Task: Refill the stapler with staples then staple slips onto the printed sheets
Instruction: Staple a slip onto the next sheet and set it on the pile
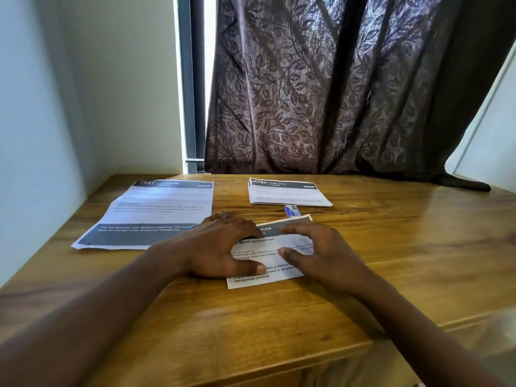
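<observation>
Fingers [245,233] of both hands lie spread and flat, pinning a small printed slip [268,263] to the middle of the wooden counter [391,247], gripping nothing. Thin, limp and light, it should slide easily on the glossy grain; pinch it at an edge. A printed sheet [156,210] lies far left.
</observation>
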